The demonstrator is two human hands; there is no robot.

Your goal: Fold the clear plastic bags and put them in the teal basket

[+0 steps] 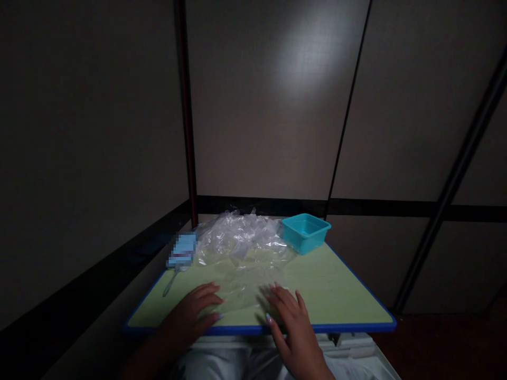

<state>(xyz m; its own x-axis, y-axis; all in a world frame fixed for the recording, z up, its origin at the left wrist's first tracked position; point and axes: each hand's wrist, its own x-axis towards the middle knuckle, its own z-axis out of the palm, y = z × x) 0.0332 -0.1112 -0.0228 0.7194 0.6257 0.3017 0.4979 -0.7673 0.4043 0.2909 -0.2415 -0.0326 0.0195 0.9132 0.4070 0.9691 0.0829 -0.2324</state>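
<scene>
My left hand (198,307) is at the near left of the table, fingers stretched out beside a clear plastic bag (253,282) that lies flat on the tabletop. On the other side of this bag, my right hand (291,319) has its fingers spread, with the fingertips at or just above the film. I cannot tell whether either hand touches the plastic. Neither one grips anything. Behind the flat bag rises a crumpled heap of clear plastic bags (237,232).
The light green table (340,290) has a blue edge. A turquoise basket (304,237) stands at its back right. At the left edge lies a blurred-out light blue item (182,250) with a strap (171,282). Panelled walls (269,132) rise behind and to the left.
</scene>
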